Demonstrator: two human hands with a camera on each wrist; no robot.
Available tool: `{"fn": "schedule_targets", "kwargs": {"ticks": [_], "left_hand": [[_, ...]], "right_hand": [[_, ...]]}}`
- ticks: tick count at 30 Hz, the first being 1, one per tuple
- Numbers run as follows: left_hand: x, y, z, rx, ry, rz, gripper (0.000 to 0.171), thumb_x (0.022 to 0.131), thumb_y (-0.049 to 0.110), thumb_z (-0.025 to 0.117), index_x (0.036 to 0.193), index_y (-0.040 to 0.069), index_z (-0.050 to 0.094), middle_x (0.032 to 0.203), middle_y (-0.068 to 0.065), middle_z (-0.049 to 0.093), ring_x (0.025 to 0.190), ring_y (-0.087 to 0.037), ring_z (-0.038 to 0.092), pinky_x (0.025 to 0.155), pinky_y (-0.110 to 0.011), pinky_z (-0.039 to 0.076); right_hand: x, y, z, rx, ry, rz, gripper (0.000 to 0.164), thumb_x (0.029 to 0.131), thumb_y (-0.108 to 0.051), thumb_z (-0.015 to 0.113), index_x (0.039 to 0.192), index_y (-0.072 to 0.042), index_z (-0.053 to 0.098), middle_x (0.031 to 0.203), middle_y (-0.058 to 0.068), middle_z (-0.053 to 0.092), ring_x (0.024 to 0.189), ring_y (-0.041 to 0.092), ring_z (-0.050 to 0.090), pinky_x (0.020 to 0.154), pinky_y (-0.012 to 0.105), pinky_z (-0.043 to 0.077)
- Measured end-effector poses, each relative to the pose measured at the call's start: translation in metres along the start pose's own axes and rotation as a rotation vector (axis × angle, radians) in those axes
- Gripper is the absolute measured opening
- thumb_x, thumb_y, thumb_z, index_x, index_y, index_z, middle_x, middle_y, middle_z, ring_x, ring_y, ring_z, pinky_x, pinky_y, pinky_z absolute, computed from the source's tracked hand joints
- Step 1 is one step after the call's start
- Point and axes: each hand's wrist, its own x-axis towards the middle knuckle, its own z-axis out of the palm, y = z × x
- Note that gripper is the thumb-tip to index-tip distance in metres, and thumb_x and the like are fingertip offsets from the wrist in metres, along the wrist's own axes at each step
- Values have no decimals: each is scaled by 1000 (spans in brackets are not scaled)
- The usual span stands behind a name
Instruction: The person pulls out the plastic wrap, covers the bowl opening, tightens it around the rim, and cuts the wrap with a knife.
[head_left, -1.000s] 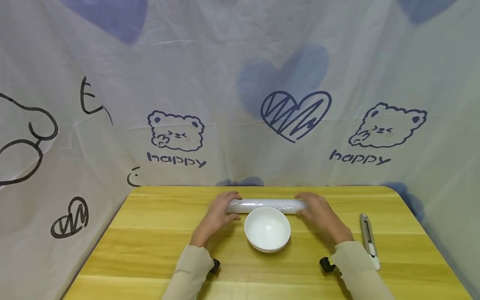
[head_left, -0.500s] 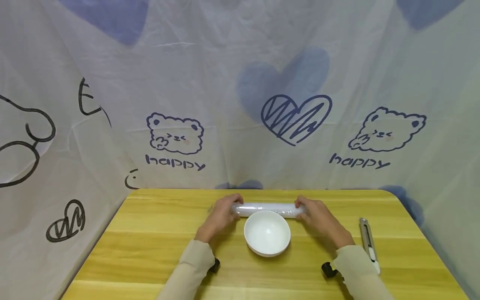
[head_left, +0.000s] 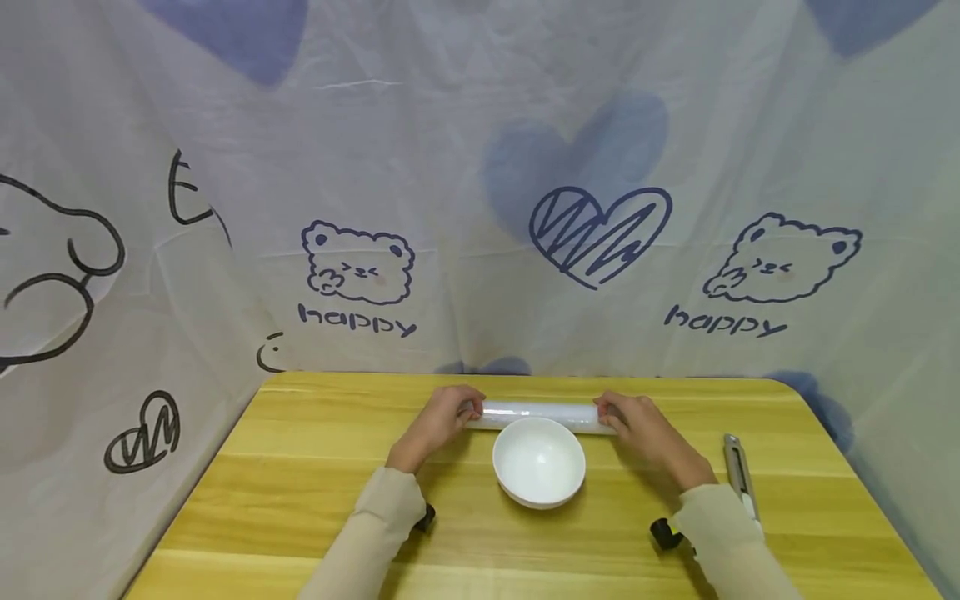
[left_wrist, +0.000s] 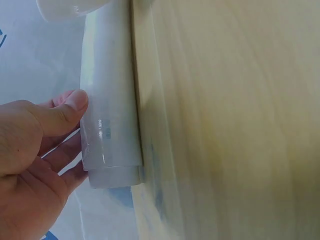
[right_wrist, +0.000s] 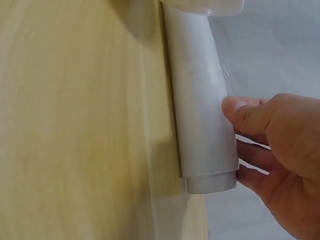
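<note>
A roll of plastic wrap (head_left: 517, 409) lies crosswise on the table, just behind a white bowl (head_left: 538, 463). My left hand (head_left: 441, 418) is at the roll's left end, thumb and index finger pinching the wrap at its surface. At the other end my right hand (head_left: 641, 427) pinches the wrap the same way. In the right wrist view, a thin wrinkled edge of film stands off the roll (right_wrist: 197, 105) near the thumb. The left wrist view shows the clear wrap on the roll (left_wrist: 111, 115) and the core sticking out past it.
A grey and white utility knife (head_left: 738, 471) lies on the right of the wooden table (head_left: 285, 483), partly covered by the right sleeve. Behind the table's far edge hangs a printed cloth (head_left: 465, 292).
Both hands have gone from spread fingers around the roll's ends to thumb and fingers brought together on the wrap. The roll and bowl stay in place; the head view shifts slightly.
</note>
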Motion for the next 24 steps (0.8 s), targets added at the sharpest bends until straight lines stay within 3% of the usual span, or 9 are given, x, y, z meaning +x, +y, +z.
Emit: {"fn": "schedule_targets", "kwargs": {"ticks": [5, 12, 16, 20, 24], "left_hand": [[0, 2, 0, 19, -6, 1, 7, 88, 1, 65, 89, 7, 69, 97, -4, 67, 94, -17, 62, 82, -26, 52], [1, 6, -4, 56, 42, 55, 9, 88, 1, 65, 83, 7, 61, 89, -2, 55, 83, -16, 52, 74, -28, 49], [4, 10, -9, 72, 59, 28, 9, 90, 5, 63, 83, 9, 60, 81, 2, 55, 75, -14, 51, 67, -26, 48], [7, 13, -12, 63, 29, -10, 6, 93, 4, 59, 91, 8, 62, 84, 1, 60, 77, -13, 54, 68, -25, 50], [9, 14, -14, 67, 26, 9, 13, 92, -2, 56, 92, 6, 65, 87, -2, 62, 81, -14, 56, 73, -27, 51]], "right_hand": [[1, -3, -2, -4, 50, -40, 10, 89, -7, 65, 98, -6, 63, 92, 4, 67, 82, 17, 62, 72, 36, 54], [3, -5, -3, 11, 93, -23, 5, 90, -8, 64, 95, -8, 61, 108, 13, 68, 92, 24, 65, 71, 37, 54], [5, -5, -3, 18, 139, -6, 5, 91, -8, 63, 93, -9, 59, 113, 13, 67, 98, 28, 64, 73, 40, 53], [6, -5, -3, 28, 188, 8, 4, 90, -7, 64, 94, -8, 63, 100, 8, 70, 93, 24, 65, 76, 41, 54], [8, -5, -2, 23, 223, 14, 4, 89, -7, 65, 93, -9, 63, 88, 3, 68, 82, 18, 62, 72, 37, 54]]}}
